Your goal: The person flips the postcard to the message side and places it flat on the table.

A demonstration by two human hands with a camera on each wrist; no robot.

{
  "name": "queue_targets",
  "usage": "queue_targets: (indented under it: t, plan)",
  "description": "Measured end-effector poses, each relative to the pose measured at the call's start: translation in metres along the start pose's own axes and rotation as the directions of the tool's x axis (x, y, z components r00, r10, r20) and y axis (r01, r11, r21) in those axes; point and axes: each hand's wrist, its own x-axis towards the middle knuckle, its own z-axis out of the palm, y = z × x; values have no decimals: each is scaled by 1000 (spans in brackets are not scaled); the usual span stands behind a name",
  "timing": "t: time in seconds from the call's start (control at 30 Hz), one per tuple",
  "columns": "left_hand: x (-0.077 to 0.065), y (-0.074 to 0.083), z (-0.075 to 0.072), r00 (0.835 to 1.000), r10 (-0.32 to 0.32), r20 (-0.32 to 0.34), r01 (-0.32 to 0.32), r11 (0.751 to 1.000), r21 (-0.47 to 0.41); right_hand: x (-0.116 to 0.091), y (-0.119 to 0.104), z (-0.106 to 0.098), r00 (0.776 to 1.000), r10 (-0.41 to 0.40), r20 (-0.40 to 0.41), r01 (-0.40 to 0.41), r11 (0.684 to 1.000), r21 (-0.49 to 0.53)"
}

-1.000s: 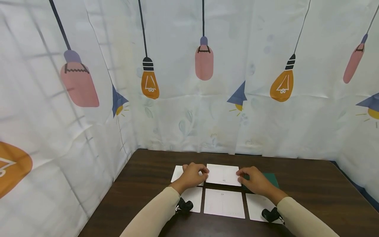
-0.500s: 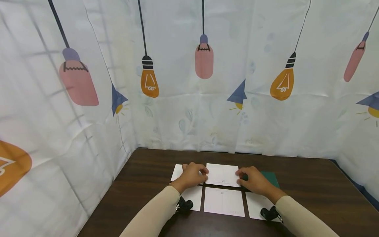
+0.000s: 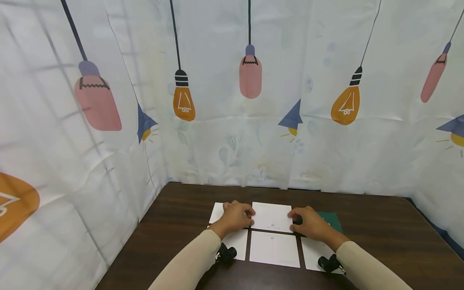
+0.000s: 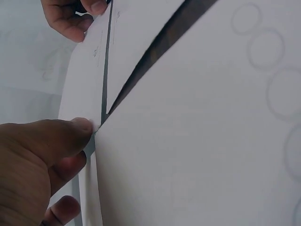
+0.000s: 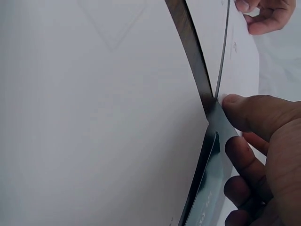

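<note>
A white card point(image 3: 272, 214) in the middle of the far row lies between my two hands in the head view. My left hand point(image 3: 233, 219) pinches its left edge with thumb and fingers. At the right edge, my right hand point(image 3: 312, 224) pinches it the same way. Just nearer to me lies another white card point(image 3: 274, 249) with small print, a narrow dark gap between the two. The left wrist view shows my left thumb point(image 4: 70, 132) on the card's near corner. In the right wrist view my right thumb point(image 5: 240, 110) is on the opposite near corner.
White cards lie at far left point(image 3: 216, 212), near left point(image 3: 237, 242) and near right point(image 3: 316, 251), partly covered by my hands and wrist cameras. A dark green card point(image 3: 331, 219) is behind my right hand. All are on the brown table point(image 3: 384, 233), with a printed curtain point(image 3: 217, 157) behind.
The held white card has moved slightly toward me, narrowing the gap to the card below it. Both hands have come with it, the right one also slightly leftward.
</note>
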Motion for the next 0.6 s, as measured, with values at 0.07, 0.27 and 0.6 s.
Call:
queue_targets:
  t: [0.07, 0.27, 0.6]
  plan:
    - [2, -1, 1, 1000, -6, 3, 6, 1000, 25, 1, 0, -1, 1000, -9, -1, 9, 1000, -5]
    - [9, -2, 2, 1000, 3, 1, -3, 998, 70, 4, 0, -6, 1000, -30, -1, 30, 999, -17]
    - [5, -3, 5, 999, -13, 36, 9, 994, 113, 0, -3, -2, 999, 39, 27, -38, 999, -26]
